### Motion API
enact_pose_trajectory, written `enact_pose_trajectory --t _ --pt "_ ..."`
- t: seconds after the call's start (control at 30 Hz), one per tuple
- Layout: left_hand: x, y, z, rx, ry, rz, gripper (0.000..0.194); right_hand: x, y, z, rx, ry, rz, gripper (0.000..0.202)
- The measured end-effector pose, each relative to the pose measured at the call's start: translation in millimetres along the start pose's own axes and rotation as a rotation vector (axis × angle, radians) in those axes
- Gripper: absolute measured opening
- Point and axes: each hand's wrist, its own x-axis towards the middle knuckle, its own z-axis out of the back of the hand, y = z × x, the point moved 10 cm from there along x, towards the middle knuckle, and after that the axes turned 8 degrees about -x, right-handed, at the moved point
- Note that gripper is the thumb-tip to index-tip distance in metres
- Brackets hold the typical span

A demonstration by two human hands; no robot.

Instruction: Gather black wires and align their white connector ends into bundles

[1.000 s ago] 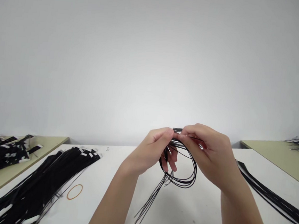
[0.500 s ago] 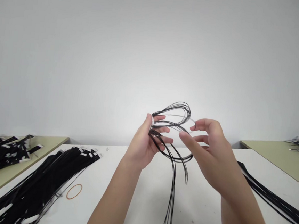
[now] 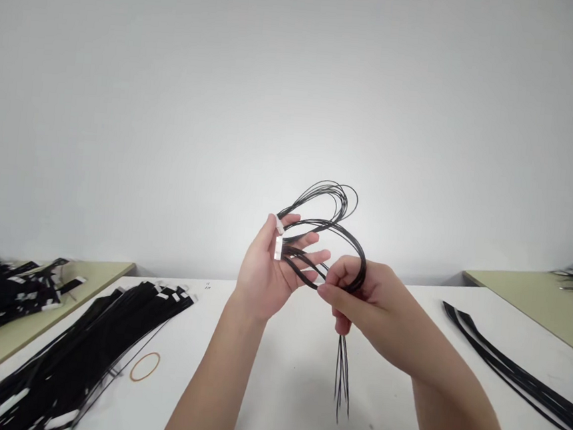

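Note:
Black wires (image 3: pixel 330 224) loop in the air between my hands, with white connectors (image 3: pixel 278 248) at their left end. My left hand (image 3: pixel 274 267) has its thumb against the upper connector, and its other fingers are spread behind the wires. The lower connector shows in front of the palm. To the right, my right hand (image 3: pixel 360 292) is closed round the black bundle. Thin loose wire ends (image 3: pixel 342 377) hang below its fingers.
A large pile of black cables (image 3: pixel 89 345) with white ends lies on the white table (image 3: pixel 216 329) at left, beside an orange rubber band (image 3: pixel 145 366). More black cables (image 3: pixel 518 376) lie at right. Greenish side tables (image 3: pixel 525 296) also hold wires. A pale wall stands behind.
My right hand has closed round the wires and moved left and down. My left hand has shifted slightly left, and the connectors show more clearly.

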Motion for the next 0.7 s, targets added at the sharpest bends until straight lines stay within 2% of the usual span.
enact_pose_trajectory --t 0.17,0.27,0.37,0.43,0.5,0.57,0.63,0.7 --pt "-0.4 2.0 -3.2 0.097 0.058 0.047 0.049 -3.6 2.0 -3.9 -0.058 0.092 0.028 0.020" --pt "-0.6 1.7 -4.9 0.122 0.080 0.036 0.047 -6.4 2.8 1.2 -0.182 0.130 0.062 0.011" --pt "-1.7 -1.2 -5.8 0.115 0.102 0.028 0.045 -12.1 11.8 12.8 -0.230 0.170 0.188 0.024" --pt "-2.9 -3.5 -7.5 0.106 0.129 0.028 0.045 -14.2 16.1 20.7 -0.201 0.195 0.259 0.021" --pt "-4.4 -3.7 -9.9 0.100 0.157 0.039 0.045 -9.7 13.8 33.9 -0.213 0.112 0.260 0.012" --pt "-5.7 -1.2 -12.9 0.099 0.183 0.058 0.044 -2.9 11.1 45.1 -0.261 -0.029 0.245 0.009" --pt "-6.9 2.6 -16.8 0.097 0.211 0.075 0.043 2.6 12.1 45.3 -0.325 -0.124 0.247 0.008" --pt "-7.5 6.7 -20.6 0.091 0.235 0.092 0.042 5.9 17.2 36.1 -0.379 -0.150 0.274 0.008"
